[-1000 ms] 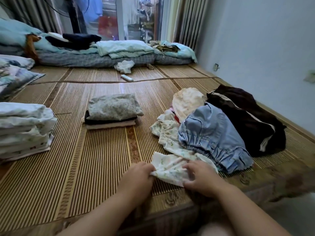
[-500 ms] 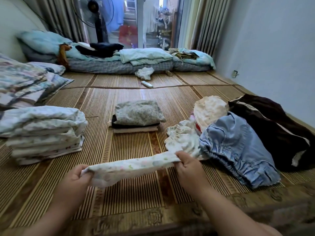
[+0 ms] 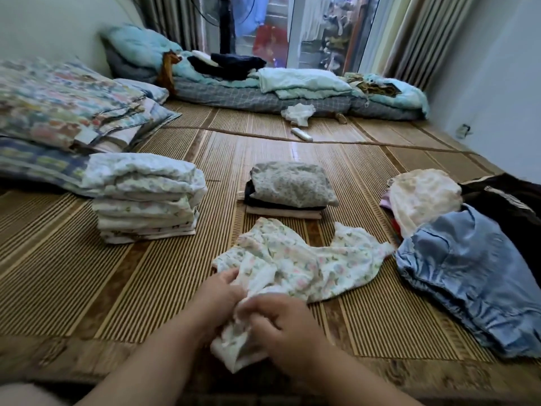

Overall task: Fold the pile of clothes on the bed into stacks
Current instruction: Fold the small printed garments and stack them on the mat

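Striped mat (image 3: 117,273) covers the bed, with rolled bedding (image 3: 292,92) along the far edge before a curtained glass door, and pillows (image 3: 58,106) at far left. On the near middle of the mat lies the floral garment (image 3: 307,259), crumpled and trailing off to the right. Its near end is bunched between the left hand (image 3: 216,297) and the right hand (image 3: 284,323), which sit close together. Each grip is closed on the cloth, fingers curled round a gathered fold.

The step in hand looks like sorting this garment out, finding a hem or edge, since no fold is made in it yet. The next move probably calls for drawing the hands apart to pull the cloth taut, laying it flat on the bare mat in front, then folding it down to stack size. The left stack, of similar pale print, seems its likely home.

Two stacks stand folded. The left stack (image 3: 146,200) has perhaps five or six layers, though the exact count is unclear. The middle stack (image 3: 289,189) has three. At right, the unfolded pile shows three pieces plainly: cream (image 3: 424,197), blue (image 3: 468,273) and dark (image 3: 509,197), with a sliver of pink and red under the cream. Far off lie one white cloth (image 3: 298,112) and one remote (image 3: 301,134).
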Available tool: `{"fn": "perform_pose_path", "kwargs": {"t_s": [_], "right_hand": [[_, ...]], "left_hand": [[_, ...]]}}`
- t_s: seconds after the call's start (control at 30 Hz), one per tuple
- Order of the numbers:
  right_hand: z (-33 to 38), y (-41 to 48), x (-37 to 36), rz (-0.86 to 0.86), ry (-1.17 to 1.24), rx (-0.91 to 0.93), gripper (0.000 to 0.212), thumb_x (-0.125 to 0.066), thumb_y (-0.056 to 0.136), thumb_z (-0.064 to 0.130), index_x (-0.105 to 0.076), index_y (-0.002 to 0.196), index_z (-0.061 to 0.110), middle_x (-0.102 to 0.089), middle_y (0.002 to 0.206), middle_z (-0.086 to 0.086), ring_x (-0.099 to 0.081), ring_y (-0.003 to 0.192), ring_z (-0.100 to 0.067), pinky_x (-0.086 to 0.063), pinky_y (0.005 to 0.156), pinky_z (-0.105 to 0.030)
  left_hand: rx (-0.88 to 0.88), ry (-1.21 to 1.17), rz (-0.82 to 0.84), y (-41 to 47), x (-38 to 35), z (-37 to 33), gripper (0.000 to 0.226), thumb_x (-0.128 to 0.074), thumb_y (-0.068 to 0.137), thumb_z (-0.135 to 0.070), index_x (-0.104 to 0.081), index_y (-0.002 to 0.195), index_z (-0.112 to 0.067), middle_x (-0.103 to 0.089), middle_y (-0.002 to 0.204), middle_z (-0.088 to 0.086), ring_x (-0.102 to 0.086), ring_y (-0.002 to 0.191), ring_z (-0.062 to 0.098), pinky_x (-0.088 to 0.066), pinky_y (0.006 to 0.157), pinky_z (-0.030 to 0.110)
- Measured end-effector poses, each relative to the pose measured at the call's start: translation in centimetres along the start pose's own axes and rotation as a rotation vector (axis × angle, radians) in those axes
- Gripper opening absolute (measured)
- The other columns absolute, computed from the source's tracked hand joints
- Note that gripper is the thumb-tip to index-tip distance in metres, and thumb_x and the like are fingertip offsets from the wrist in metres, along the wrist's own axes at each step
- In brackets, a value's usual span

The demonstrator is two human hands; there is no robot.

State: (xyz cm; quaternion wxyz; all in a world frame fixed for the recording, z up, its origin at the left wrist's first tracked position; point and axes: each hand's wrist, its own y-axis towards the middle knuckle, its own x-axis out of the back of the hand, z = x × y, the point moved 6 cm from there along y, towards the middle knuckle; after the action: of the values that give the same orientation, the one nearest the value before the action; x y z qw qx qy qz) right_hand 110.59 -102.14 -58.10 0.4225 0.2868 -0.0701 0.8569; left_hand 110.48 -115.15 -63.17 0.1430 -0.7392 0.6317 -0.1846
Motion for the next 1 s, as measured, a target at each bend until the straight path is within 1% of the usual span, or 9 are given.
{"fn": "perform_pose_path", "kwargs": {"t_s": [0.07, 0.13, 0.2, 0.3, 0.43, 0.57, 0.7, 0.87, 1.0], "right_hand": [[-2.2, 1.2, 3.5, -0.297, -0.028, -0.123, 0.016, -0.055, 0.084, 0.031, -0.070, 0.088, 0.028, -0.067, 0.087, 0.014, -0.061, 0.082, 0.001, -0.051, 0.074, -0.025], [-4.5, 2.8, 6.1, -0.435, -0.095, -0.230, 0.025, -0.055, 0.093, 0.024, -0.065, 0.115, 0.028, -0.066, 0.105, 0.007, -0.059, 0.096, -0.002, -0.050, 0.085, -0.028], [-7.0, 5.1, 7.3, -0.392, -0.168, -0.347, 0.049, -0.051, 0.096, 0.023, -0.043, 0.144, 0.018, -0.057, 0.133, -0.003, -0.052, 0.121, -0.015, -0.041, 0.097, -0.028], [-9.0, 9.1, 6.7, -0.239, -0.236, -0.446, 0.063, -0.053, 0.097, 0.030, -0.025, 0.152, 0.014, -0.037, 0.153, -0.008, -0.035, 0.140, -0.023, -0.030, 0.110, -0.034], [-10.9, 12.4, 4.1, -0.037, -0.431, -0.606, 0.067, -0.067, 0.088, 0.027, -0.036, 0.146, 0.015, -0.044, 0.143, -0.013, -0.047, 0.126, -0.030, -0.045, 0.101, -0.039], [-11.7, 12.6, 2.7, 0.051, -0.576, -0.664, 0.019, -0.058, 0.086, 0.016, -0.057, 0.103, 0.009, -0.061, 0.106, -0.009, -0.057, 0.089, -0.024, -0.046, 0.069, -0.032], [-10.5, 11.3, 4.3, -0.015, -0.236, -0.612, 0.004, -0.065, 0.079, 0.019, -0.064, 0.080, 0.015, -0.063, 0.077, -0.002, -0.059, 0.069, -0.017, -0.046, 0.056, -0.028], [-6.4, 8.7, 9.6, -0.147, 0.441, -0.515, 0.014, -0.056, 0.087, 0.003, -0.063, 0.097, 0.010, -0.069, 0.098, -0.017, -0.068, 0.089, -0.033, -0.057, 0.078, -0.044], [-1.5, 7.5, 15.7, -0.133, 0.842, -0.301, 0.032, -0.054, 0.078, -0.007, -0.059, 0.107, 0.005, -0.073, 0.089, -0.017, -0.071, 0.076, -0.031, -0.059, 0.063, -0.040]], "left_hand": [[-0.119, 0.165, -0.028, -0.5, -0.3, -0.5, 0.042, -0.055, 0.087, -0.004, -0.065, 0.122, -0.024, -0.075, 0.099, -0.007, -0.071, 0.090, 0.012, -0.059, 0.074, 0.030], [-0.169, 0.326, 0.036, -1.1, -1.0, -0.2, 0.049, -0.053, 0.083, -0.001, -0.065, 0.124, -0.026, -0.070, 0.115, -0.008, -0.064, 0.109, 0.011, -0.053, 0.095, 0.036], [-0.168, 0.485, 0.108, -1.8, -1.6, 0.3, 0.048, -0.053, 0.079, -0.001, -0.071, 0.112, -0.031, -0.070, 0.109, -0.014, -0.062, 0.105, 0.004, -0.050, 0.095, 0.028], [-0.097, 0.634, 0.217, -2.5, -1.6, 1.3, 0.038, -0.055, 0.068, -0.011, -0.073, 0.083, -0.040, -0.070, 0.081, -0.021, -0.064, 0.083, -0.003, -0.050, 0.076, 0.015], [-0.014, 0.470, 0.131, -2.0, 0.5, 1.4, 0.015, -0.066, 0.075, -0.040, -0.070, 0.087, -0.031, -0.069, 0.081, -0.013, -0.063, 0.078, 0.002, -0.052, 0.068, 0.028], [0.082, 0.344, -0.164, 0.0, 2.7, 1.4, 0.044, -0.060, 0.089, -0.049, -0.045, 0.126, -0.030, -0.059, 0.104, -0.005, -0.066, 0.084, 0.015, -0.053, 0.061, 0.031], [0.192, -0.028, -0.140, 2.5, 2.0, 1.6, 0.071, -0.074, 0.082, -0.035, -0.037, 0.141, -0.019, -0.056, 0.107, 0.003, -0.065, 0.087, 0.021, -0.055, 0.058, 0.031], [0.349, -0.417, 0.155, 3.5, -0.2, -0.7, 0.045, -0.064, 0.089, -0.033, -0.059, 0.124, -0.005, -0.072, 0.104, 0.020, -0.072, 0.088, 0.036, -0.057, 0.069, 0.041], [0.053, -0.493, 0.206, 3.4, -0.3, -6.6, 0.030, -0.054, 0.094, -0.025, -0.067, 0.114, -0.006, -0.069, 0.111, 0.023, -0.069, 0.096, 0.038, -0.058, 0.073, 0.046]]}}
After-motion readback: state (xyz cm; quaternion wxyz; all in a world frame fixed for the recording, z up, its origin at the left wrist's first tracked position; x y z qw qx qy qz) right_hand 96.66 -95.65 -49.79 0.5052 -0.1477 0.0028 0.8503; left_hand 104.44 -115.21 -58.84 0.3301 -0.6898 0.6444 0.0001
